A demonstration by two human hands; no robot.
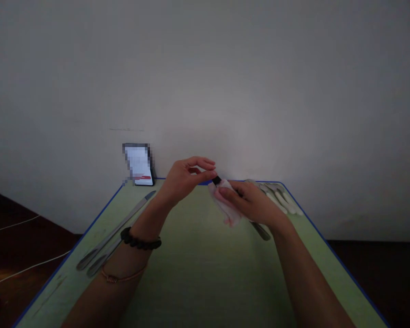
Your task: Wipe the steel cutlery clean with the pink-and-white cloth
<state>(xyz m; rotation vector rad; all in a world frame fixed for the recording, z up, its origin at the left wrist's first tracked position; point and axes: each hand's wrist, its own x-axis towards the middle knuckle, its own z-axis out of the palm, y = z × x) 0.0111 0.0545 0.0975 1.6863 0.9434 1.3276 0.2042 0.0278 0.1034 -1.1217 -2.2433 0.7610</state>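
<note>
Cloth (229, 214) in right hand (254, 202); cutlery (118, 228) near left edge (89, 228).

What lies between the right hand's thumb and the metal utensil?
A pale pink cloth, wrapped over part of the metal utensil under the thumb of the right hand; the head view shows this.

Both forearms reach forward and angle inward. Left hand (186, 178) higher, thumb and fingertips drawn close; right hand (251, 200) lower, fingers curled in a grip.
</note>
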